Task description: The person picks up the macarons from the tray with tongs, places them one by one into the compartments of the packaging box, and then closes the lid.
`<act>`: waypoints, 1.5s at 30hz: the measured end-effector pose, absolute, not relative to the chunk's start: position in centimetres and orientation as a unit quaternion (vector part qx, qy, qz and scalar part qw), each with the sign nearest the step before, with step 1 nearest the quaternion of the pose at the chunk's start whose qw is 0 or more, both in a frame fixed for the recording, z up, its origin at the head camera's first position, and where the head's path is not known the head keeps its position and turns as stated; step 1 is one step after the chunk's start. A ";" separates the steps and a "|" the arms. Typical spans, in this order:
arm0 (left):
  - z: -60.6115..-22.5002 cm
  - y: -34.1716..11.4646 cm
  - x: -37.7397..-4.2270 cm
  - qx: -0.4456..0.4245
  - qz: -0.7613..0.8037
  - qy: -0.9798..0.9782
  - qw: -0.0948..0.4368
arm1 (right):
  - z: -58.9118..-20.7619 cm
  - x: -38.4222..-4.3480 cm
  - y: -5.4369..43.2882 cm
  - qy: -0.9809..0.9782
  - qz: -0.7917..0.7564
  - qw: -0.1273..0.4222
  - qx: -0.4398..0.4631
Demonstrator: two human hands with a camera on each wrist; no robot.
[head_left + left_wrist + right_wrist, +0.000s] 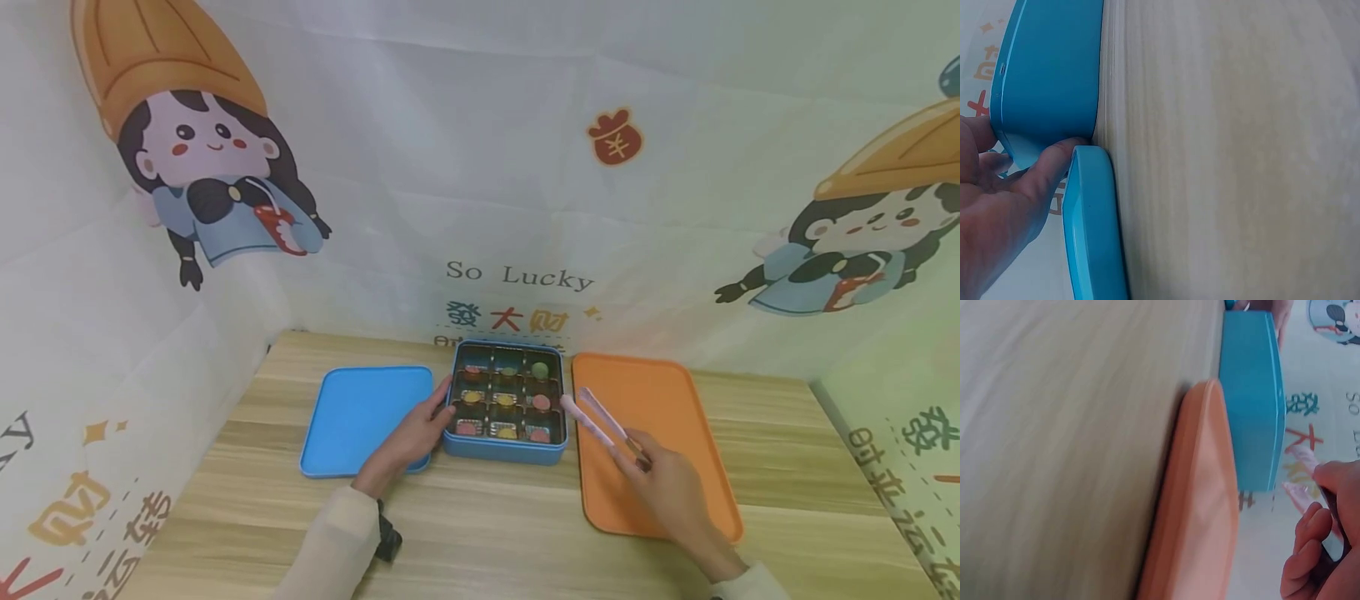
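A blue square box stands on the table, with a dark divider inside that forms several compartments. Small round pieces lie in them: pink, yellow and green. My left hand rests against the box's left wall, the thumb near its lower front corner. In my right hand I hold tongs with pale pink arms. Their tips are apart, with nothing between them, just right of the box. The right wrist view shows fingers curled around the dark handle.
Left of the box lies a shallow blue lid, partly under my left forearm in the head view. An orange tray lies to the right, beneath the tongs and right hand. A printed cloth hangs behind the wooden table.
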State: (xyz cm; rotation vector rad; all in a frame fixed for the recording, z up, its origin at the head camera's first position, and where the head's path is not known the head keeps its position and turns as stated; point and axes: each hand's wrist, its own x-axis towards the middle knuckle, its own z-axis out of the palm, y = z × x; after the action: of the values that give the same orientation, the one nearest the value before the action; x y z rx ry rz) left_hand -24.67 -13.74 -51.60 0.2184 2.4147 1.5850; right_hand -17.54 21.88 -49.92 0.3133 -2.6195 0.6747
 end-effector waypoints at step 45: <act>-51.3 -13.7 -24.4 0.072 0.551 0.821 0.127 | -50.2 -13.9 29.2 -0.981 0.183 0.063 -0.028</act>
State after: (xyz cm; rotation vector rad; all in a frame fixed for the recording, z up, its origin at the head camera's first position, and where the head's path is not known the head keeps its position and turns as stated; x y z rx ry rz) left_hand -24.45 -13.66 -51.30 0.2089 2.3897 1.6047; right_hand -13.95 29.19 -50.21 -0.0838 -2.9639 0.5522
